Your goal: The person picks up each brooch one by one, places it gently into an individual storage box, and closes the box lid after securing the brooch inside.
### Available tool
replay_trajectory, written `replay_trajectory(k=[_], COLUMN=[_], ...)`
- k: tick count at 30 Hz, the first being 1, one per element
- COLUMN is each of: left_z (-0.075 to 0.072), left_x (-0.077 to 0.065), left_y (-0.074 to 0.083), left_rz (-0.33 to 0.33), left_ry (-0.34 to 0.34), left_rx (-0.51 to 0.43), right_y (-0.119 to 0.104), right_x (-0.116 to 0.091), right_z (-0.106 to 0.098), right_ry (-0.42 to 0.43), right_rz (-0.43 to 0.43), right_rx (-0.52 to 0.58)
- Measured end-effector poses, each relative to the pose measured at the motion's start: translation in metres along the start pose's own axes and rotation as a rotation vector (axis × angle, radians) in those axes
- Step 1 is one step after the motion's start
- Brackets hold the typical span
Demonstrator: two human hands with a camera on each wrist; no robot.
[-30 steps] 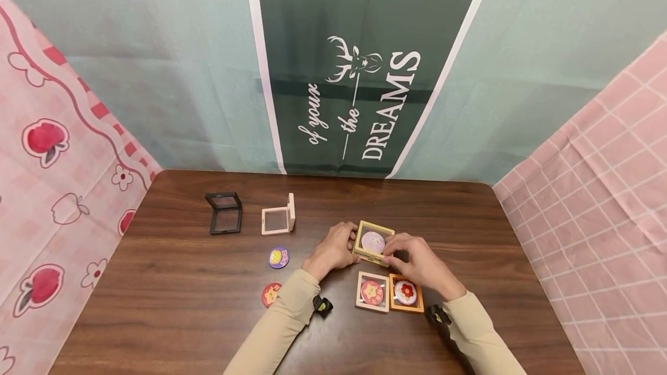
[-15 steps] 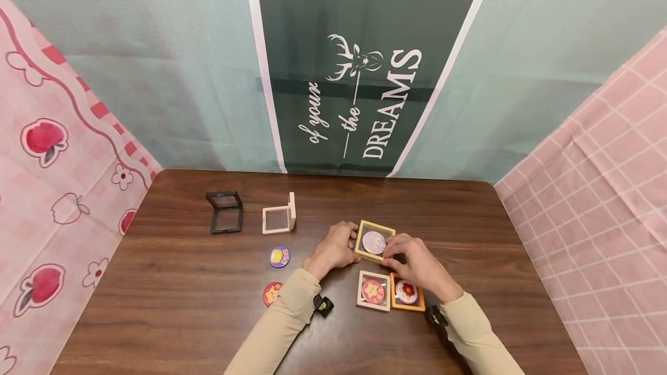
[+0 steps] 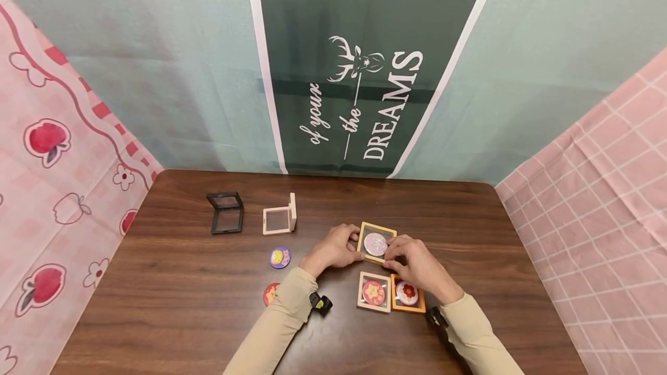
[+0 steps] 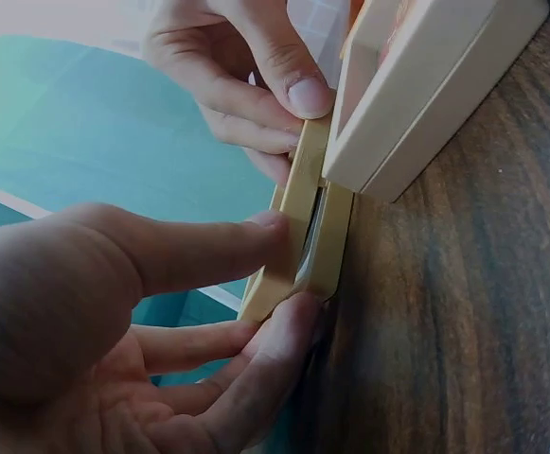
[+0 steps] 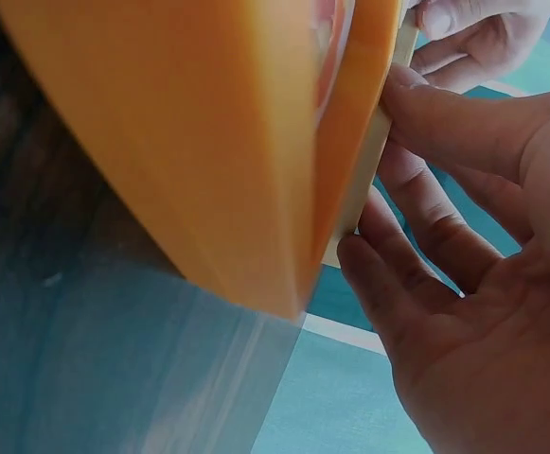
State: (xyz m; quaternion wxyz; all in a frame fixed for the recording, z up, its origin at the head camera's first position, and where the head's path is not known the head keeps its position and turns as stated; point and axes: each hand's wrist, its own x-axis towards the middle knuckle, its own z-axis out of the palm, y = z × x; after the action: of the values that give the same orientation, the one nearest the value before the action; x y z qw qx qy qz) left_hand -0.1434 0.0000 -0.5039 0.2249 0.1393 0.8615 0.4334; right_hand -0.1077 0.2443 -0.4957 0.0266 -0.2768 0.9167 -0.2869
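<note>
A yellow display frame (image 3: pixel 367 256) with clear windows lies between my hands, a pale purple round badge (image 3: pixel 374 244) showing inside it. My left hand (image 3: pixel 336 247) grips the frame's left side, thumb along the front edge. At its right front corner, my right hand (image 3: pixel 414 256) pinches the frame between thumb and fingers. In the left wrist view, a thin gap runs between the two halves of the yellow frame (image 4: pixel 298 203). Just in front stand a cream frame (image 3: pixel 359 291) with a red star badge and an orange frame (image 3: pixel 422 301) with a flower badge, side by side.
An opened black frame (image 3: pixel 226 231) and an opened cream frame (image 3: pixel 276 231) rest at the back left of the wooden table (image 3: pixel 172 282). Nearer lie a purple badge (image 3: pixel 280 257) and a red badge (image 3: pixel 270 293), the latter partly behind my left sleeve.
The yellow frame's upper half has come down and its halves look closer together. My left thumb has shifted slightly right along the front edge. My right hand has barely moved.
</note>
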Motion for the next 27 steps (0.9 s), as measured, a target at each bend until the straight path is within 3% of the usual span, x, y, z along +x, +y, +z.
replay_trajectory(k=[9, 27], left_z=[0.0012, 0.0021], left_x=[0.0012, -0.002], left_y=[0.0, 0.0042], left_rz=[-0.02, -0.035], left_ry=[0.016, 0.023], left_rx=[-0.024, 0.034], right_y=[0.0013, -0.0036], right_x=[0.0005, 0.0023], right_z=[0.0022, 0.0034], right_ry=[0.013, -0.011], right_rz=[-0.006, 0.022], right_rx=[0.002, -0.033])
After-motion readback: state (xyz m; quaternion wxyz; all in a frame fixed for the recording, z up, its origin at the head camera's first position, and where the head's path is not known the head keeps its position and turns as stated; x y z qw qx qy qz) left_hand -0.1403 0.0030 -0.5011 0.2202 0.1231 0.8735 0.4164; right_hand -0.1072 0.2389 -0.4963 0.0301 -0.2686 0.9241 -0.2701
